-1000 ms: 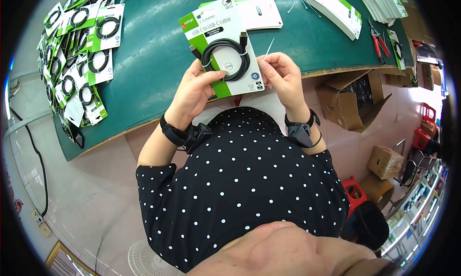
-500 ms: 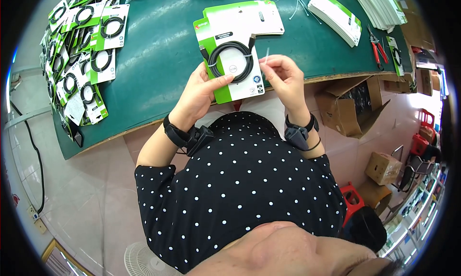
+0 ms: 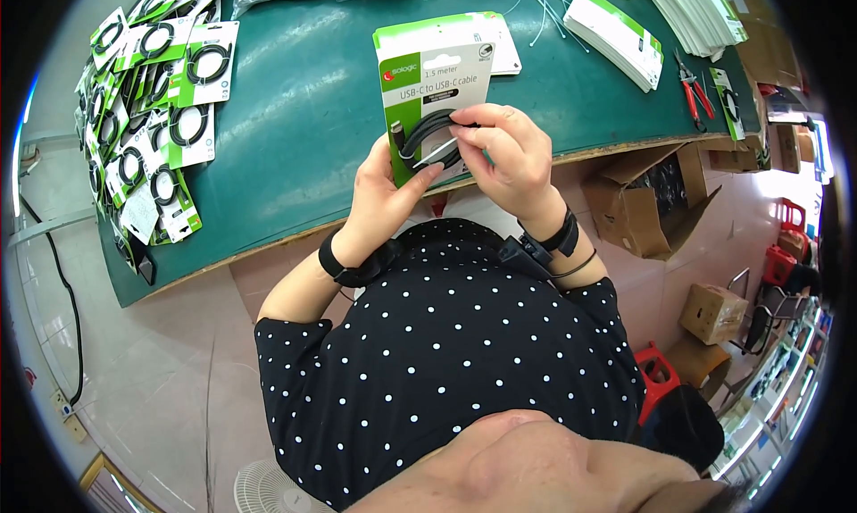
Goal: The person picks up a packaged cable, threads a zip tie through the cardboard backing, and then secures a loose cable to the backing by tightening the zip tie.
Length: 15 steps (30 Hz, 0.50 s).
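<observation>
My left hand (image 3: pixel 382 190) grips a green and white backing card (image 3: pixel 451 62) by its lower left side, thumb in front. Against the card's front lies a coiled black cable (image 3: pixel 428 122), one metal-tipped plug showing at its left. My right hand (image 3: pixel 513 154) is closed at the coil's right side, its fingertips pinched together. A thin white cable tie (image 3: pixel 437 153) runs slantwise across the lower coil, from the right fingers to the left thumb. The card is tilted up toward me, and my fingers hide the coil's right part.
A stack of blank-looking cards (image 3: pixel 505 49) lies just behind. Carded cables (image 3: pixel 170 120) pile up at the left. Loose cable ties (image 3: pixel 546 13), another card stack (image 3: pixel 616 38), red-handled pliers (image 3: pixel 694 93) and one carded cable (image 3: pixel 728 104) are at the right. A cardboard box (image 3: pixel 638 205) stands below the table edge.
The card has tipped up toward me, its top now showing fully. My right hand has moved left onto the coil, bringing the cable tie from beside the card to across the cable.
</observation>
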Available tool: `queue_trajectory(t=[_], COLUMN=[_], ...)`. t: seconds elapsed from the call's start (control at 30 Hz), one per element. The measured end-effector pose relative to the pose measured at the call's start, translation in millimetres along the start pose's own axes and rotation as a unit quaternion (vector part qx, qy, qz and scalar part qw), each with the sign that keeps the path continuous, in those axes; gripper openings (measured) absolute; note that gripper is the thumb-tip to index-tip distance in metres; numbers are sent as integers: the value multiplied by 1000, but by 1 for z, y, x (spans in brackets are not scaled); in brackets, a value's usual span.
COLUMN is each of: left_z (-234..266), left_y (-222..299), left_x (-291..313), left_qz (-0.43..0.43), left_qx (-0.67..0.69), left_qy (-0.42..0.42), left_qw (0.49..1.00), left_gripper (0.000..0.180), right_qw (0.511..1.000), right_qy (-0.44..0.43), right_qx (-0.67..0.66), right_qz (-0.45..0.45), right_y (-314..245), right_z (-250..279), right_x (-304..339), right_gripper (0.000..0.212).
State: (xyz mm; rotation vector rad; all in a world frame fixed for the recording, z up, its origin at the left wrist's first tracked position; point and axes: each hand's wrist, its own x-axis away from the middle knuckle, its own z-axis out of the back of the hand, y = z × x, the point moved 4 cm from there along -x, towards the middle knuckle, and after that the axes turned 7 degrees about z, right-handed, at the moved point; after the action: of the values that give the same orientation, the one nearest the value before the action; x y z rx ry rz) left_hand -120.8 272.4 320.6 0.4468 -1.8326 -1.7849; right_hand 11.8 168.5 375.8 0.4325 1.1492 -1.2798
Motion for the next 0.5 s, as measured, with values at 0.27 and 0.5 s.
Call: queue_trajectory(t=[0.27,0.5], left_z=[-2,-4], left_y=[-1,0], left_x=[4,3], left_qz=[-8,-15], left_qx=[21,74], left_qy=[-3,-12], left_qw=[1000,997], left_gripper=[46,44], right_qw=[1000,999], right_qy=[-4,-16], right_qx=[8,-16], right_qz=[15,27], right_y=[-5,-5], right_z=[1,3], right_x=[-1,-4], right_gripper=[20,19])
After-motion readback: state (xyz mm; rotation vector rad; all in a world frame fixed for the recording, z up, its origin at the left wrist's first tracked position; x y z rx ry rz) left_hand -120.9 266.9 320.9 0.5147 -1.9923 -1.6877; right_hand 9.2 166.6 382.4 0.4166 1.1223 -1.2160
